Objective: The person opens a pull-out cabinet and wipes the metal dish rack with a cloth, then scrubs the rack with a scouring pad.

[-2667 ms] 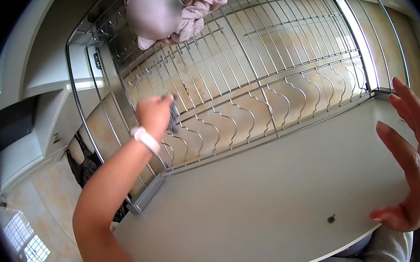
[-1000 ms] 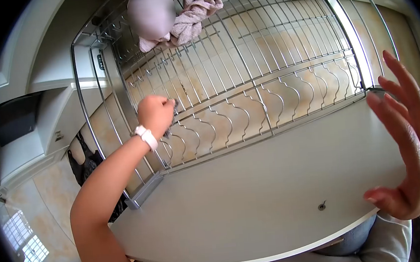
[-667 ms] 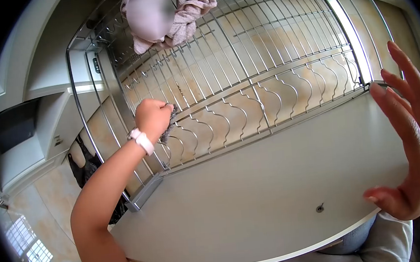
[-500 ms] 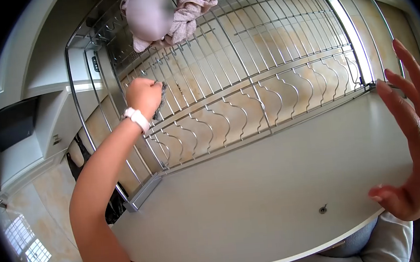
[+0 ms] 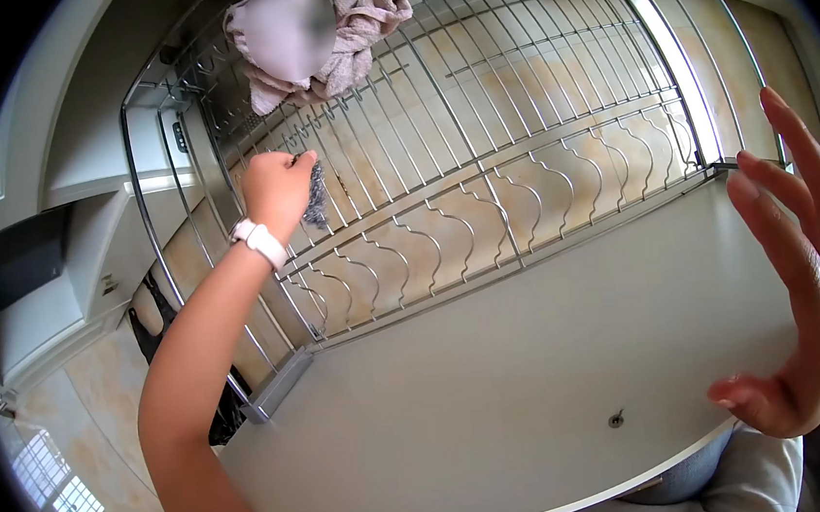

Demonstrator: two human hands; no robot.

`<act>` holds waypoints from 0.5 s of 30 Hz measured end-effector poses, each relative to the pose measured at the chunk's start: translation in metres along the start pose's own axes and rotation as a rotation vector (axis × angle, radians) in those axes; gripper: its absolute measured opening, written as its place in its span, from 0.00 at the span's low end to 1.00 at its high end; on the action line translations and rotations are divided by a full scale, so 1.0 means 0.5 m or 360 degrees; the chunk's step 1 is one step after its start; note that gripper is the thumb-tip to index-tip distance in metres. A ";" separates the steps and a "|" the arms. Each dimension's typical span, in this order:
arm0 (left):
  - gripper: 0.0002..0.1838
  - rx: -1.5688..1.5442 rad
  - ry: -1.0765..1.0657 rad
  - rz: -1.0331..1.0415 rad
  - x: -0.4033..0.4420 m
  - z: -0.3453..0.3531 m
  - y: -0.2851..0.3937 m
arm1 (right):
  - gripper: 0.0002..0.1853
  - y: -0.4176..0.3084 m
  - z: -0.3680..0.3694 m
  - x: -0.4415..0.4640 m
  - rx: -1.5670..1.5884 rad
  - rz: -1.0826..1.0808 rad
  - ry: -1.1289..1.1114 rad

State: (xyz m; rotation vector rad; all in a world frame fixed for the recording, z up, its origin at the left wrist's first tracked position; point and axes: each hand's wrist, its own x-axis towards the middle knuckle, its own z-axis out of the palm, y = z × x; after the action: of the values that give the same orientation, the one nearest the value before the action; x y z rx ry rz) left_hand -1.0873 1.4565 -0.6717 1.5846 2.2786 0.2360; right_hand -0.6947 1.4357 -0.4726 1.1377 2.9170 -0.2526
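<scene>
My left hand (image 5: 277, 188), with a pale watch band on its wrist, is closed on a grey, shaggy steel wool scourer (image 5: 316, 206). It is over the left side of a wire pull-out basket (image 5: 477, 167), near the thin rods and just behind the wavy wire row; whether the scourer touches the wires I cannot tell. My right hand (image 5: 801, 261) is open, fingers spread, at the right end of the grey drawer front (image 5: 498, 375). At the back left of the basket lies a pink cloth (image 5: 370, 25), partly blurred out.
Metal side rails (image 5: 148, 211) rise at the basket's left, and more rails stand at the right. A screw (image 5: 616, 419) sticks out of the drawer front. To the left are an open white cabinet (image 5: 44, 312) and a glossy tiled surface (image 5: 65, 432) reflecting a window.
The view has shifted slightly. My left hand stays over the same part of the basket, and more of the scourer now shows below its fingers. My right hand remains spread.
</scene>
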 end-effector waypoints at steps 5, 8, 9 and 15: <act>0.16 -0.0329 -0.0076 -0.0288 -0.003 0.031 -0.022 | 0.43 0.002 0.004 -0.001 -0.0045 -0.0049 -0.0036; 0.15 -0.0146 -0.0397 -0.0258 -0.062 0.033 -0.025 | 0.43 0.001 0.002 -0.002 -0.0048 -0.0049 -0.0034; 0.15 -0.0281 -0.0443 -0.0309 -0.073 0.035 -0.031 | 0.43 0.001 0.002 -0.003 -0.0046 -0.0050 -0.0030; 0.14 -0.0839 -0.0226 -0.0624 0.021 0.032 -0.023 | 0.43 -0.002 0.001 -0.002 -0.0065 -0.0071 0.0004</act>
State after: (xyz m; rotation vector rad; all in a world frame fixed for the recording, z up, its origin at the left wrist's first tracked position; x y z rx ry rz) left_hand -1.0945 1.4610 -0.6924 0.8503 2.1255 0.5450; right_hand -0.6945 1.4340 -0.4727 1.0697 2.9379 -0.1910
